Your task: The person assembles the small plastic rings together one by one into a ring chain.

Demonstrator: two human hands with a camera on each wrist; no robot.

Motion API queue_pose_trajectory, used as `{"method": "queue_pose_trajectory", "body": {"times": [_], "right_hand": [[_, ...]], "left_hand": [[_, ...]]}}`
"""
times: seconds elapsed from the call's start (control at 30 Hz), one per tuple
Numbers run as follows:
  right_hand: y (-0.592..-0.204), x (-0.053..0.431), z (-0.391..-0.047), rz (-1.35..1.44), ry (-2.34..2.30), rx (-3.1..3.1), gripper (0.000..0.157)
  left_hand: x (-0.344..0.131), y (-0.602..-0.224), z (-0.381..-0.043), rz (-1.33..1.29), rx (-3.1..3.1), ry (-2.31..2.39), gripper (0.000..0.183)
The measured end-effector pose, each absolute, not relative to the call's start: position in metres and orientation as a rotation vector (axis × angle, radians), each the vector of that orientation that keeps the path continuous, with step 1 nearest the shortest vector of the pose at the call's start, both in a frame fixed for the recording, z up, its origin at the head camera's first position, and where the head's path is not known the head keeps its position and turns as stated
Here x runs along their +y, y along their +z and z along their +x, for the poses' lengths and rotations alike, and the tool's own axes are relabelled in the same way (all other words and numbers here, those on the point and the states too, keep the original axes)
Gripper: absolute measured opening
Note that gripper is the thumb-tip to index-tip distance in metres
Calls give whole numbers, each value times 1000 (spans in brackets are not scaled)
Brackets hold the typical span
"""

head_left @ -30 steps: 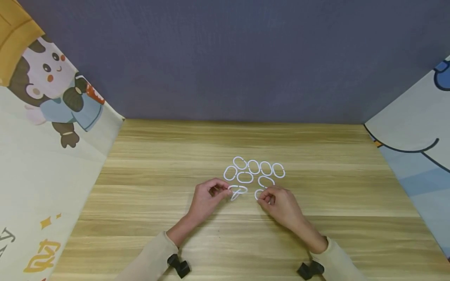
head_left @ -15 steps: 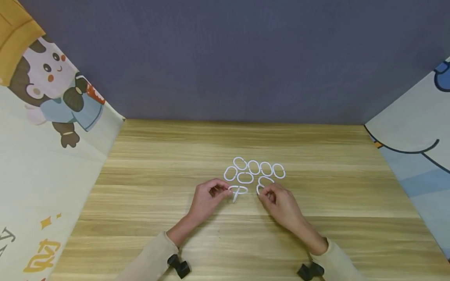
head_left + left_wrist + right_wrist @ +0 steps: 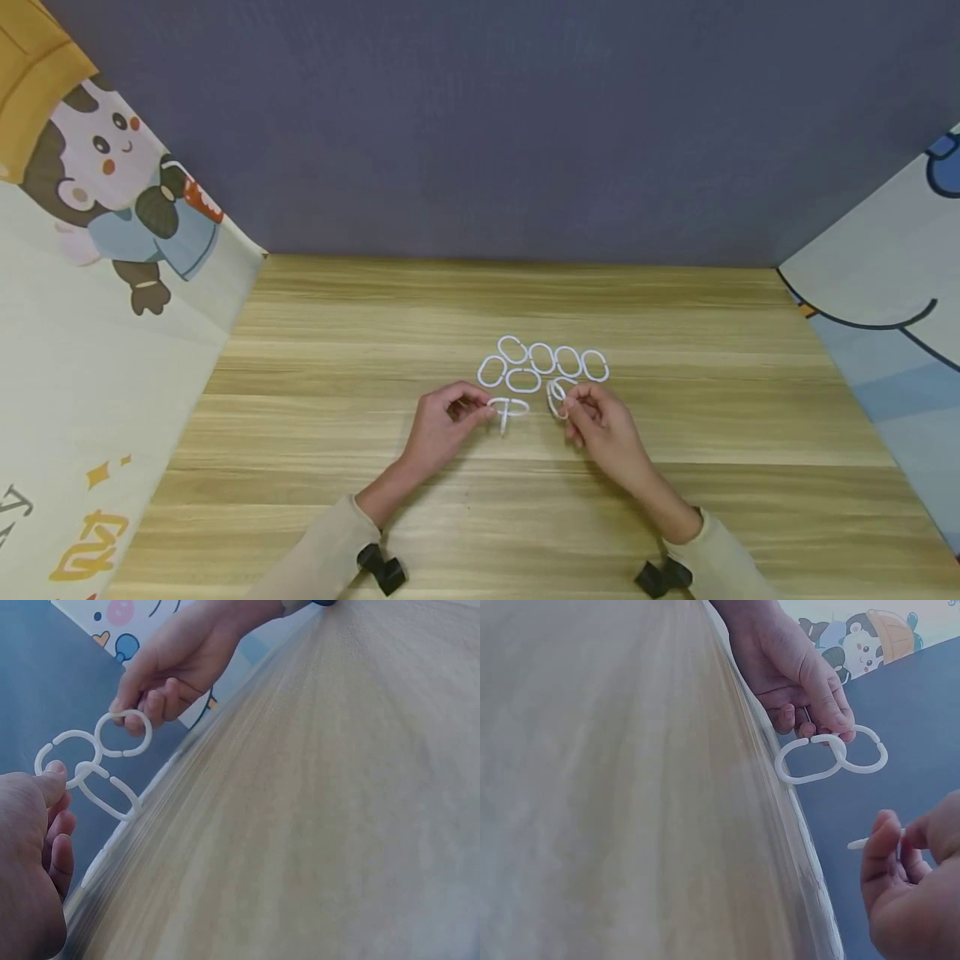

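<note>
My left hand [image 3: 450,421] pinches a white oval split ring [image 3: 519,401] between thumb and forefinger, above the table. A second white split ring [image 3: 127,817] is hooked through it and hangs down. Across a small gap, my right hand [image 3: 607,433] pinches a single white split ring [image 3: 148,736] by its edge, holding it upright. In the left wrist view this ring overlaps the left one; in the head view the two are apart. The right wrist view shows that ring [image 3: 857,844] edge-on, mostly hidden by the right fingers.
Several more white split rings [image 3: 522,381] lie flat on the wooden table [image 3: 360,333] just beyond the hands, one partly behind the right hand's ring. A dark panel [image 3: 480,133] stands at the table's back, with printed panels [image 3: 187,325] at the sides.
My right hand has raised and turned its ring so more of it shows. The ring hanging from the left one has swung from slanted to straight down. My left hand stays in place.
</note>
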State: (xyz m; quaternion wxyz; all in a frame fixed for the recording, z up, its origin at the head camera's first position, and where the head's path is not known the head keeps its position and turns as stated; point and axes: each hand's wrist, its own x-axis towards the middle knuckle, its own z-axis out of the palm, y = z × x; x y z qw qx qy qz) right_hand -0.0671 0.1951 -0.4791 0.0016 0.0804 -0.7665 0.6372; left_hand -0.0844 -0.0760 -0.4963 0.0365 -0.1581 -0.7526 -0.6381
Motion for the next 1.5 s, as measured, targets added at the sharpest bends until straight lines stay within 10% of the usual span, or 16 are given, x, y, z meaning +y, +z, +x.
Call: {"method": "queue_pose_trajectory", "body": {"times": [1.5], "right_hand": [[-452,166,-65,256,2488,-2275,18]], "left_hand": [[-74,-497,-83,-576,-2275,-1905,14]]}}
